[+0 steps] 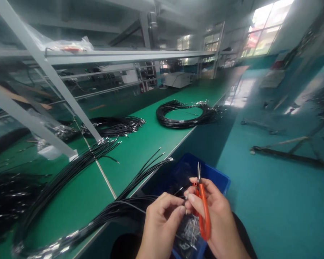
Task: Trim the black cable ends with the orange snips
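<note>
Over a blue bin (226,181), my two hands meet fingertip to fingertip. Thumb and forefinger of my left hand (162,217) are pinched on the dark end of what looks like a thin black cable, mostly hidden by the fingers. My right hand (218,210) is closed around orange-handled pliers (206,219), their narrow metal jaws pointing up and away. Its thumb and fingertip also hold a small pale fitting (187,195) against the cable end. Behind my left hand runs a bundle of black cables (124,208). Small whitish parts (190,230) lie in the bin below.
A green-topped bench (148,136) extends away on the left, with more coiled black cables (175,124) and another cable bunch (116,126) on it. Slanted white shelf posts (67,79) rise from the bench. Wheeled metal stands (288,153) are on the floor at right.
</note>
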Motion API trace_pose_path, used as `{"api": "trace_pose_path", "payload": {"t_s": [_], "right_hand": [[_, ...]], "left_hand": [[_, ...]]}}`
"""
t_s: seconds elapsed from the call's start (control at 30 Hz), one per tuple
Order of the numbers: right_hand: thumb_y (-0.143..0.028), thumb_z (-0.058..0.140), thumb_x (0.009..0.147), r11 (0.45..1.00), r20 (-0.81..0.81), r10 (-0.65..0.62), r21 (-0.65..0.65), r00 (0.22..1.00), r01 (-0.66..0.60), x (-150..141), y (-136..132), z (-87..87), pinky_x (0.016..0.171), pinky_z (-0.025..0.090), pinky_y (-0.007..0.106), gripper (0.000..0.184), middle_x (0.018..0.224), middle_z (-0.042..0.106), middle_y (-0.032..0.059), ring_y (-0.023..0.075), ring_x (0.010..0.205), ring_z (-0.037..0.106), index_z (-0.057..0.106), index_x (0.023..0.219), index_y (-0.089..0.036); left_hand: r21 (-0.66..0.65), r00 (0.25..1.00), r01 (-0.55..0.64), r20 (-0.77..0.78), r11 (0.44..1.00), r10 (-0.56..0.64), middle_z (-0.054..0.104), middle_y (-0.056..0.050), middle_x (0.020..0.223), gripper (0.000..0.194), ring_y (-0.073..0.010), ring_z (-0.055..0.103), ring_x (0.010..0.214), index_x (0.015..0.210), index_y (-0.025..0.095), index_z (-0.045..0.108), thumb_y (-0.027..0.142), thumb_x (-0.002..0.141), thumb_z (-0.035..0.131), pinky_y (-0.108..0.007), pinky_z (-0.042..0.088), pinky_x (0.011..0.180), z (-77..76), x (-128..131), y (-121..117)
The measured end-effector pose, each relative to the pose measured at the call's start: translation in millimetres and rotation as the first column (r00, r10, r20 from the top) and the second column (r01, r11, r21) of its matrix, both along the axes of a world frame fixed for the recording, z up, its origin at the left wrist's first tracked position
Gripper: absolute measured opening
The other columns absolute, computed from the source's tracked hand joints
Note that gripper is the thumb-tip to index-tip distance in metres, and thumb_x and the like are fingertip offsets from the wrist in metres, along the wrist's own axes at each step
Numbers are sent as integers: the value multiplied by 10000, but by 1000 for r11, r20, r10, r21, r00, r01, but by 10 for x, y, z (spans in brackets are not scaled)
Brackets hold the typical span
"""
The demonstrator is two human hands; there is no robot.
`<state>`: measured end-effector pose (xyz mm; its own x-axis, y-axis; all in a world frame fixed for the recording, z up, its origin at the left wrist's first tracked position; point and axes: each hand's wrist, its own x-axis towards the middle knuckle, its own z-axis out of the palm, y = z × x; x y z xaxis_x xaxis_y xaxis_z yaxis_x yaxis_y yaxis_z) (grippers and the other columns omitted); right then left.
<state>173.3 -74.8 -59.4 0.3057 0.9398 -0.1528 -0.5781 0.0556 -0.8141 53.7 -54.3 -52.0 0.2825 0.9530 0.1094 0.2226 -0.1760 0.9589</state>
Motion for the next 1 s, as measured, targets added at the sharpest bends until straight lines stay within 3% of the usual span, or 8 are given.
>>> {"api": "trace_pose_path", "payload": {"t_s": [0.17, 0.37, 0.57, 0.67, 0.77, 1.0], "right_hand": [[-145, 692, 725, 999, -21, 29, -13, 999, -29, -2, 0, 25, 532, 446, 227, 289, 691, 592, -47, 98, 526, 554, 542, 960, -221], [-149, 672, 710, 985, -282, 78, -126, 956, -118, -158, -6, -18, 498, 430, 216, 268, 658, 579, -44, 96, 502, 527, 550, 942, -202], [-137, 746, 619, 987, -298, 85, -105, 951, -121, -270, -4, 15, 484, 414, 194, 339, 634, 563, -66, 95, 508, 518, 560, 887, -230], [-133, 711, 646, 983, -296, 128, -90, 947, -161, -259, -3, 31, 481, 414, 206, 302, 623, 565, -58, 89, 472, 502, 552, 891, -213], [-142, 654, 708, 978, -293, 178, -50, 939, -201, -234, -18, 23, 506, 425, 225, 247, 606, 579, -40, 106, 486, 522, 537, 919, -199], [-160, 653, 717, 980, -319, 168, -50, 933, -194, -230, -22, 18, 511, 422, 229, 232, 614, 578, -36, 115, 497, 533, 543, 918, -197]], "left_hand": [[-36, 999, 15, -41, 999, -16, 648, -39, 701, 127, -170, 584, 664, 723, 165, 689, 230, 790, 603, -243, 427, 625, -32, -26, -17], [-189, 951, 83, 310, 978, -21, 567, 5, 631, 148, -132, 526, 585, 763, 171, 534, 304, 812, 575, -237, 448, 568, -84, -16, -34], [-194, 958, -47, 271, 980, 99, 543, 15, 636, 163, -109, 495, 538, 751, 164, 551, 293, 761, 649, -217, 413, 506, -8, -18, -20], [-290, 916, 99, 401, 952, 27, 566, 14, 558, 137, -99, 502, 489, 707, 143, 556, 229, 788, 626, -214, 391, 499, 16, -76, 49], [-291, 853, 234, 519, 928, -53, 611, -8, 600, 98, -93, 518, 505, 726, 121, 587, 177, 804, 608, -216, 382, 528, 26, -133, 99], [-360, 798, 283, 603, 889, -10, 594, 1, 633, 85, -95, 524, 565, 743, 130, 579, 145, 826, 565, -224, 389, 589, 45, -167, 78]]}}
